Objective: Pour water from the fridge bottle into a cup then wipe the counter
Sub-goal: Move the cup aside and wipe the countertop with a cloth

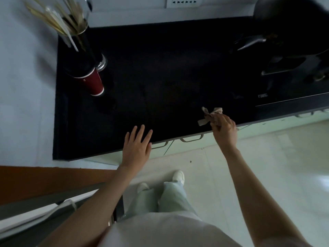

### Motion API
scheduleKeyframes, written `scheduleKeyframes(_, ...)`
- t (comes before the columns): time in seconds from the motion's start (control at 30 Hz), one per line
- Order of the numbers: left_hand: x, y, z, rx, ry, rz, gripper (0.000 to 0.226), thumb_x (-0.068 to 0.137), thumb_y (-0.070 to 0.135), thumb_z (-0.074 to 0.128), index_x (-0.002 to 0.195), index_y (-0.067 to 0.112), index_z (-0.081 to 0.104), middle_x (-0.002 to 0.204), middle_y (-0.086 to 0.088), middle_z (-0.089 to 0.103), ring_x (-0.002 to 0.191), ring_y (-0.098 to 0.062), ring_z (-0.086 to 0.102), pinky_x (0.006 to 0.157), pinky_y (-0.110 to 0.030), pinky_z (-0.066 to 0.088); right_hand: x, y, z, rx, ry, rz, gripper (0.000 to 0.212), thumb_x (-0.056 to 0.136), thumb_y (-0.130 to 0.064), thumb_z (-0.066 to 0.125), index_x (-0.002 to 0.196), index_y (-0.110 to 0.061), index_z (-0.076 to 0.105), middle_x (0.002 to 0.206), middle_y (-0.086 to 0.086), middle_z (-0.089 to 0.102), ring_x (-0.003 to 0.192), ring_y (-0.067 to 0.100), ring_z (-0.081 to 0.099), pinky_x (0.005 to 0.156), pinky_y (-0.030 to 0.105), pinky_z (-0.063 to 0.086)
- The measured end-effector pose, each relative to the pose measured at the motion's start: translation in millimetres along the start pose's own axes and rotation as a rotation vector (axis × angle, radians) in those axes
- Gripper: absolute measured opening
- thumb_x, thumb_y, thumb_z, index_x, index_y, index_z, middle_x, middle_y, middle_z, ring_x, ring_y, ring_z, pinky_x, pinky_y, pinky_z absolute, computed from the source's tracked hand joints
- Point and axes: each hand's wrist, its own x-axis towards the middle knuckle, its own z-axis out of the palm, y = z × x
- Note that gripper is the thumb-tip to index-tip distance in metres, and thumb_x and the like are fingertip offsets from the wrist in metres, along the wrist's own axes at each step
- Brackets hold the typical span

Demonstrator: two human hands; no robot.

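The black counter (160,77) fills the middle of the head view. A red paper cup (93,83) stands on it at the left, next to a dark holder. My right hand (224,130) grips a crumpled beige rag (208,116) at the counter's front edge, right of centre. My left hand (138,147) is flat with straight fingers over the front edge, left of the rag, holding nothing. No bottle is in view.
A dark utensil holder (80,47) with chopsticks stands at the back left. A stove (288,82) with a black wok (293,24) sits at the right. Cabinet handles (191,139) run below the counter edge. A white wall lies to the left.
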Motion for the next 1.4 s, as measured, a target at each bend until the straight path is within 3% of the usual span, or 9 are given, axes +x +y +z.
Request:
scheduleKeyframes(0.13, 0.5, 7.4, -0.8, -0.040, 0.017, -0.049, 0.051, 0.096, 0.036, 0.028, 0.140, 0.019, 0.048, 0.147, -0.014, 0.045, 0.139, -0.037, 0.037, 0.111, -0.057, 0.030, -9.0, -29.6, 15.7, 0.030, 0.041, -0.142, 0.034, 0.077, -0.004, 0.068, 0.108, -0.015, 0.069, 0.115, 0.006, 0.068, 0.100, 0.035, 0.060, 0.086, 0.037, 0.047)
scheduleKeyframes(0.23, 1.1, 12.1, -2.0, -0.045, 0.022, -0.068, 0.051, 0.096, 0.036, 0.029, 0.141, 0.018, 0.047, 0.147, -0.014, 0.045, 0.139, -0.038, 0.036, 0.111, -0.058, 0.029, -30.1, -72.1, 38.0, 0.090, -0.045, -0.279, 0.036, 0.074, -0.001, 0.069, 0.107, -0.015, 0.070, 0.118, 0.003, 0.066, 0.101, 0.029, 0.059, 0.086, 0.035, 0.047)
scheduleKeyframes(0.43, 1.1, 9.4, -4.0, -0.015, -0.007, -0.060, 0.051, 0.096, 0.035, 0.030, 0.142, 0.018, 0.045, 0.149, -0.015, 0.042, 0.140, -0.037, 0.033, 0.112, -0.057, 0.028, -27.1, -77.5, 34.1, 0.146, -0.142, -0.506, 0.029, 0.083, -0.015, 0.068, 0.112, -0.014, 0.070, 0.118, 0.001, 0.067, 0.100, 0.026, 0.063, 0.077, 0.036, 0.052)
scheduleKeyframes(0.5, 1.9, 9.7, -3.4, 0.000, -0.032, -0.063, 0.051, 0.097, 0.035, 0.030, 0.143, 0.019, 0.044, 0.150, -0.014, 0.041, 0.141, -0.037, 0.032, 0.112, -0.057, 0.029, -8.6, -53.3, 23.6, 0.105, -0.116, -0.485, 0.031, 0.081, -0.013, 0.069, 0.111, -0.015, 0.070, 0.117, 0.002, 0.068, 0.100, 0.027, 0.062, 0.080, 0.036, 0.051)
scheduleKeyframes(0.7, 5.5, 15.0, -9.1, -0.015, -0.019, -0.125, 0.051, 0.098, 0.037, 0.026, 0.142, 0.019, 0.045, 0.148, -0.013, 0.043, 0.140, -0.036, 0.035, 0.112, -0.056, 0.029, 50.7, 6.5, 5.8, 0.031, -0.100, -0.136, 0.034, 0.086, -0.015, 0.064, 0.120, -0.014, 0.065, 0.125, 0.005, 0.063, 0.114, 0.032, 0.054, 0.090, 0.042, 0.049)
scheduleKeyframes(0.93, 43.7, 36.1, -10.0, -0.023, 0.042, -0.213, 0.044, 0.098, 0.027, 0.049, 0.141, 0.019, 0.046, 0.149, -0.013, 0.042, 0.139, -0.036, 0.035, 0.111, -0.057, 0.030, 38.9, -72.1, 50.7, 0.115, -0.244, -0.527, 0.033, 0.079, -0.011, 0.065, 0.112, -0.013, 0.068, 0.120, 0.003, 0.066, 0.102, 0.030, 0.059, 0.083, 0.039, 0.053)
scheduleKeyframes(1.1, 67.6, 56.6, -5.1, 0.005, -0.021, -0.209, 0.048, 0.098, 0.035, 0.036, 0.144, 0.023, 0.042, 0.151, -0.010, 0.040, 0.141, -0.035, 0.033, 0.112, -0.056, 0.028, 94.8, -97.4, 67.7, 0.138, -0.311, -0.646, 0.035, 0.084, -0.014, 0.064, 0.119, -0.013, 0.066, 0.124, 0.005, 0.064, 0.107, 0.030, 0.058, 0.086, 0.041, 0.053)
scheduleKeyframes(1.23, 74.7, 70.3, -1.7, 0.019, -0.054, -0.230, 0.050, 0.097, 0.041, 0.031, 0.144, 0.025, 0.042, 0.153, -0.010, 0.038, 0.141, -0.037, 0.032, 0.111, -0.058, 0.030, 158.2, -52.4, 58.0, 0.053, -0.266, -0.540, 0.039, 0.085, -0.016, 0.063, 0.123, -0.013, 0.062, 0.129, 0.009, 0.061, 0.114, 0.034, 0.055, 0.097, 0.040, 0.043)
scheduleKeyframes(1.4, 72.3, 72.4, 0.5, 0.028, -0.043, -0.230, 0.051, 0.098, 0.042, 0.029, 0.144, 0.024, 0.041, 0.153, -0.010, 0.037, 0.142, -0.038, 0.030, 0.111, -0.058, 0.030, 144.7, 27.6, 13.0, 0.002, -0.124, -0.310, 0.039, 0.083, -0.013, 0.067, 0.122, -0.012, 0.061, 0.123, 0.010, 0.062, 0.108, 0.037, 0.055, 0.090, 0.046, 0.048)
